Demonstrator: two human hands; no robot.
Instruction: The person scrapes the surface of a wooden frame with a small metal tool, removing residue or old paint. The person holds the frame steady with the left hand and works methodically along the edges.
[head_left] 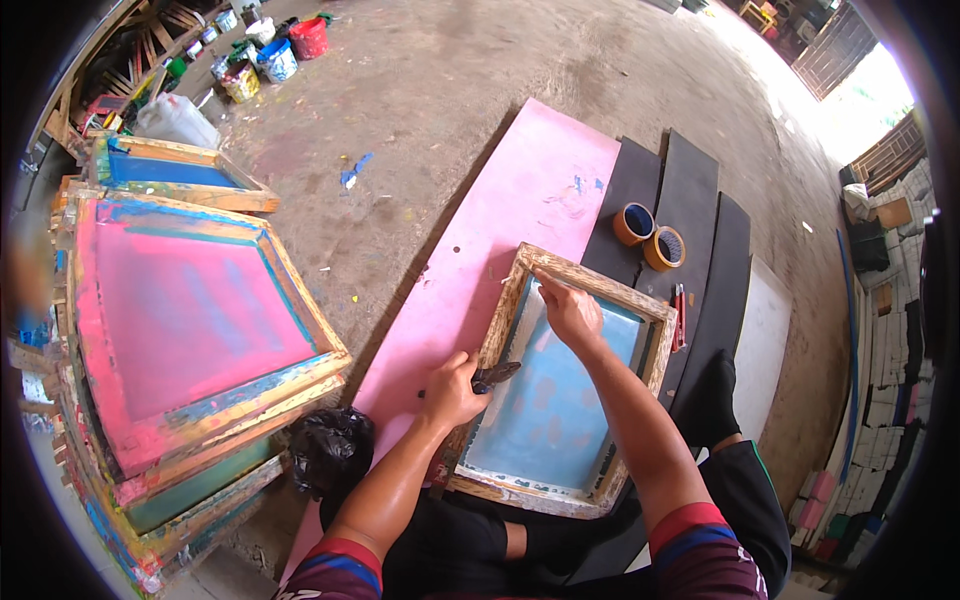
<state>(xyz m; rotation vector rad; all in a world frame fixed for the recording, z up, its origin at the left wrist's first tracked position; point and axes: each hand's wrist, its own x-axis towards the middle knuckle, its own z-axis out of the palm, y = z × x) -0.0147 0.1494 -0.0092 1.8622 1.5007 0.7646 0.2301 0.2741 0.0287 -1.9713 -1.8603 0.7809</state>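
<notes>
A wooden screen-printing frame (519, 497) with pale blue mesh lies tilted across my lap and the boards. My left hand (455, 392) is closed around a dark pair of pliers (497, 377), whose jaws point right over the frame's left side bar. At the far left corner of the frame, my right hand (573, 312) reaches across the mesh. Its fingertips are drawn together against the wood; anything between them is too small to make out. Whitish scraps and worn paint mark the frame's wood.
A pink board (440, 265) and black boards (690, 175) lie beneath. Two tape rolls (664, 248) and red cutter knives (680, 318) rest right of the frame. Stacked screen frames (215, 305) stand left, beside a black plastic bag (332, 448). Paint buckets (278, 62) sit farther back.
</notes>
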